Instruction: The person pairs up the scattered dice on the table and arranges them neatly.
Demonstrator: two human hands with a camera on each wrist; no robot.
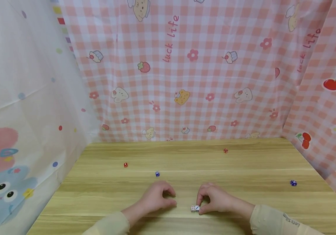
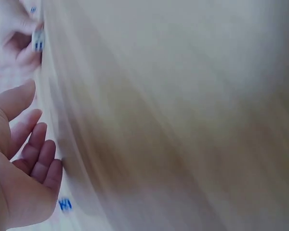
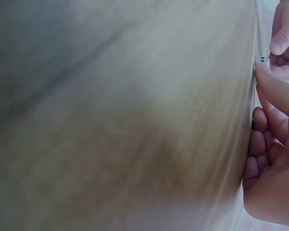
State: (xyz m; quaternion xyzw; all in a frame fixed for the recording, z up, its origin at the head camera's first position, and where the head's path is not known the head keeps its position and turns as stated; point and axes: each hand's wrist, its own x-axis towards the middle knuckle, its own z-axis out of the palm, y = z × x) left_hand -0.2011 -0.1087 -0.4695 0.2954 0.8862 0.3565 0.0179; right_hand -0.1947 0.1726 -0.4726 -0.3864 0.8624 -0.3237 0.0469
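Note:
Two white dice sit side by side on the wooden table: one with red pips [image 1: 192,209], the other with dark pips [image 1: 197,208]. My right hand [image 1: 216,197] pinches the dark-pipped die between thumb and index finger. In the right wrist view that white die [image 3: 263,60] shows just past the thumb tip, and the left wrist view has the right hand [image 2: 19,36] around it. My left hand [image 1: 157,197] is to the left of the pair, fingers loosely curved with a gap to the thumb, holding nothing. A blue die [image 1: 157,174] lies beyond it.
A red die [image 1: 125,165] lies at the left and another red die [image 1: 225,150] near the back. At the right is a rounded blue die [image 1: 293,183]. Patterned cloth [image 1: 191,78] hangs behind and along both sides of the table [image 1: 112,192].

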